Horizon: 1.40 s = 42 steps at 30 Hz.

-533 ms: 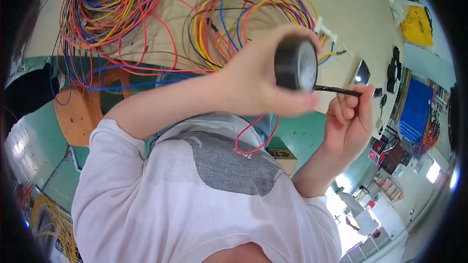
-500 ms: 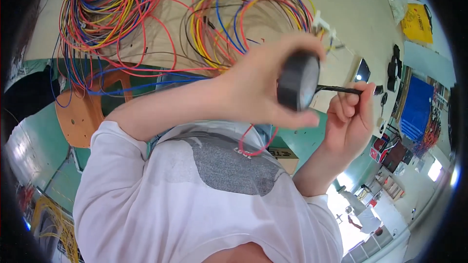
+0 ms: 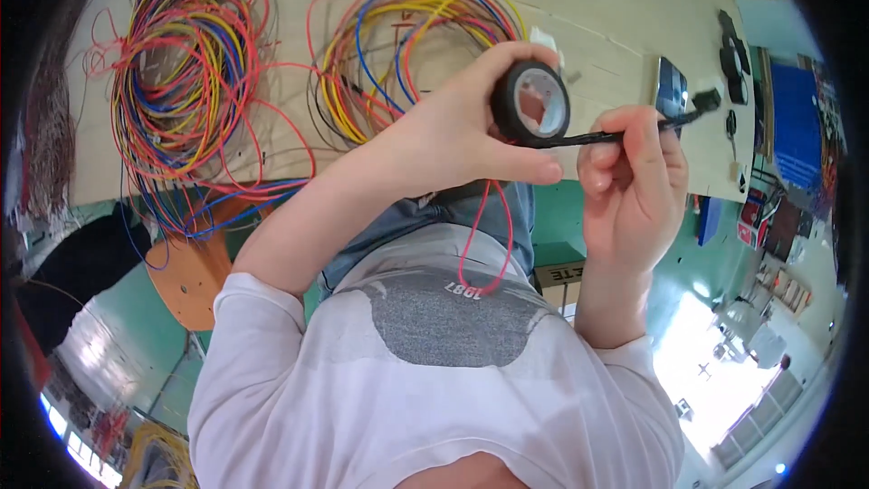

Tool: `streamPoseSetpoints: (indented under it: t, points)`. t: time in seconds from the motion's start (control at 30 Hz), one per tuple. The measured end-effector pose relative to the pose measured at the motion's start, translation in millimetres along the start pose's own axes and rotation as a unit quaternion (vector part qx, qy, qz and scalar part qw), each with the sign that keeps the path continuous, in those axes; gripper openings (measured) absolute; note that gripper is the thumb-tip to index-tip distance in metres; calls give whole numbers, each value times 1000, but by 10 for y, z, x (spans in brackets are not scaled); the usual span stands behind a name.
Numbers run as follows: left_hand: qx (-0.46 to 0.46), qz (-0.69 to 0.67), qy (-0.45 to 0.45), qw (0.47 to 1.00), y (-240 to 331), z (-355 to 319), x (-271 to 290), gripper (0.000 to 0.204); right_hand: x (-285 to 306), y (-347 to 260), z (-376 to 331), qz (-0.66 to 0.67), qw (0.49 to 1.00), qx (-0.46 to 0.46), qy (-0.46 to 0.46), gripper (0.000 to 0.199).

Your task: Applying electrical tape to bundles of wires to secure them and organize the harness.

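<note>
The left hand (image 3: 457, 136) curls wide round the black tape roll (image 3: 510, 110), and the right hand (image 3: 641, 177) pinches the black wire (image 3: 584, 139) beside it, so best keep the wire straight between both hands and the roll close.

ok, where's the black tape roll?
Head view, right of centre: black tape roll in the left hand, at the visible left end of the black strand the right hand holds.
</note>
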<state>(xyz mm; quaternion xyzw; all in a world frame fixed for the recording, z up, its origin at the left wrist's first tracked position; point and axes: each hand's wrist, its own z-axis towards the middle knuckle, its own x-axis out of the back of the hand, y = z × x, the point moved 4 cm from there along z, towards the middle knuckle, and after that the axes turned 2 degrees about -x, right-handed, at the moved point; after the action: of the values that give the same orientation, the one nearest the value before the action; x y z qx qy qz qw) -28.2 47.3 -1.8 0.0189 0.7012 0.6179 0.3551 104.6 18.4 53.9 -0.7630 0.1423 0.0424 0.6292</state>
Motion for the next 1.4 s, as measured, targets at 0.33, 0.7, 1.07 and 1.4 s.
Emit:
streamPoseSetpoints:
  t: [0.33,0.7,1.07,1.4]
  points:
    - [-332,353,-39,874,176,-323,-10,57,142,1,179,74,993,-67,65,18]
    - [-107,411,152,892,24,-69,113,66,-195,63,64,-103,991,64,-64,23]
    - [-218,217,182,934,-30,-376,487,66,-14,107,267,161,982,-103,-5,25]
    - [-138,287,97,943,-29,-210,179,53,-137,48,112,-3,996,-29,-89,25]
